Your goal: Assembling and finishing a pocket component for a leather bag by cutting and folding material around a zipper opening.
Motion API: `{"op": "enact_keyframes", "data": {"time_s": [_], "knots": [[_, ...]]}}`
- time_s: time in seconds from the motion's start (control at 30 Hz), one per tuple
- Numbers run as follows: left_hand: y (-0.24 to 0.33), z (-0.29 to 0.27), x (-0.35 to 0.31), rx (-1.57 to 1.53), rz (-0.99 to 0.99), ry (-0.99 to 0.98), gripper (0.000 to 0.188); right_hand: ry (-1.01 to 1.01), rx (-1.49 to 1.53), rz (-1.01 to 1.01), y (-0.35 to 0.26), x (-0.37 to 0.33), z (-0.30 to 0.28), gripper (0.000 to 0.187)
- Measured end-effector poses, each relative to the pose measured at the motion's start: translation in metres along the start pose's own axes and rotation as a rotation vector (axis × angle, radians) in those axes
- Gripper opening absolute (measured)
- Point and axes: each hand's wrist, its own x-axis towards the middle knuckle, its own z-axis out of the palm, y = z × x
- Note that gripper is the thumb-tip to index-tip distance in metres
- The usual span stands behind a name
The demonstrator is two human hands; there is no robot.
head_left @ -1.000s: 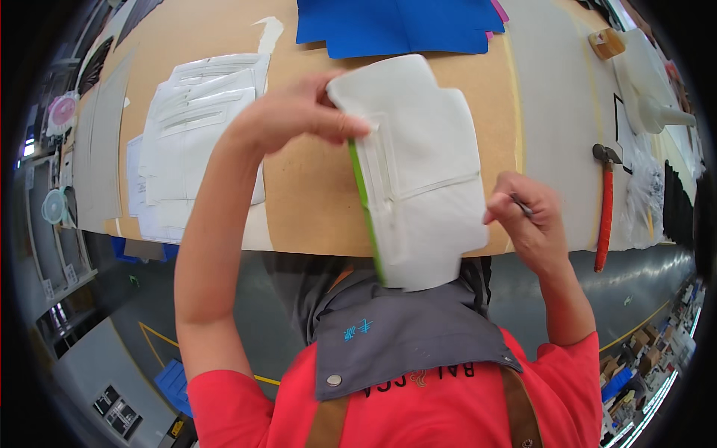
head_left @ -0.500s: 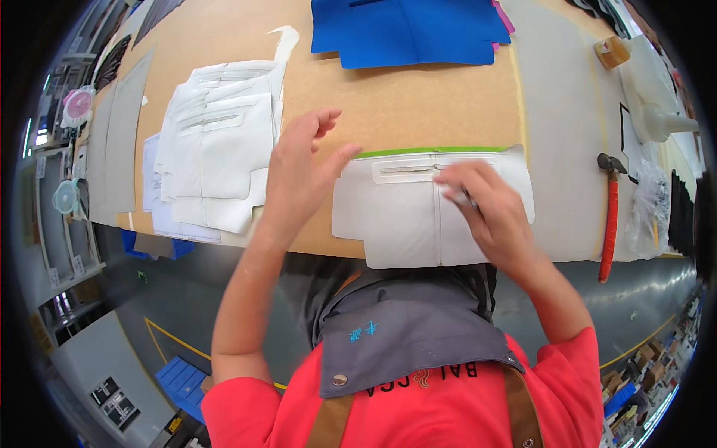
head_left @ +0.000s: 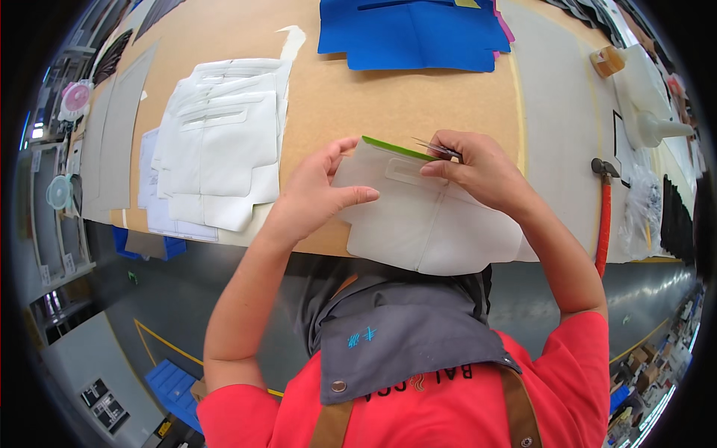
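A white leather-like panel (head_left: 418, 216) with a green top edge and a slot-shaped frame is tilted up off the table in front of me. At its left edge my left hand (head_left: 317, 187) grips it, thumb on the front and fingers behind. My right hand (head_left: 474, 168) pinches its top edge near the middle. That same hand holds a slim dark metal tool (head_left: 447, 151) with two thin pointed tips, angled left just above the green edge. Whether it is snips or tweezers, I cannot tell.
Several similar white panels (head_left: 224, 149) lie stacked at the left over printed paper (head_left: 153, 201). A blue panel (head_left: 418, 33) lies at the far side. On the right are a red-handled hammer (head_left: 605, 216), a clear plastic bag (head_left: 642, 213) and a white bottle (head_left: 657, 128).
The white panel, flat before, is now lifted and turned at its top edge. My left hand has come down onto its left edge; my right hand has risen to the green edge with the pointed tool.
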Motion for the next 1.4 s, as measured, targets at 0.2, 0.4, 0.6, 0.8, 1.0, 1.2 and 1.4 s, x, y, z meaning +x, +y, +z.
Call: {"op": "enact_keyframes", "data": {"time_s": [0.2,0.4,0.6,0.8,1.0,1.2,1.4], "knots": [[0.005,0.012,0.006,-0.168,-0.23,-0.179,0.042,-0.015,0.048,0.01,0.003,-0.002,0.002,0.024],[-0.001,0.014,0.004,-0.188,-0.26,-0.175,0.031,-0.057,0.119,0.034,0.001,-0.002,0.003,0.014],[0.006,0.01,0.008,-0.234,-0.38,-0.357,0.03,0.116,-0.026,-0.171,0.013,-0.001,0.022,0.007],[0.008,0.016,0.014,-0.288,-0.416,-0.227,0.03,0.257,-0.081,-0.221,0.012,-0.011,0.019,0.02],[0.005,0.013,0.018,-0.308,-0.415,-0.251,0.036,0.127,0.205,-0.145,0.007,-0.039,0.0,0.032],[0.01,0.016,0.018,-0.249,-0.44,-0.252,0.039,-0.114,0.319,0.176,0.0,-0.033,-0.014,0.024],[0.011,0.016,0.017,-0.252,-0.448,-0.269,0.041,-0.148,0.256,0.216,-0.004,-0.027,-0.016,0.021]]}}
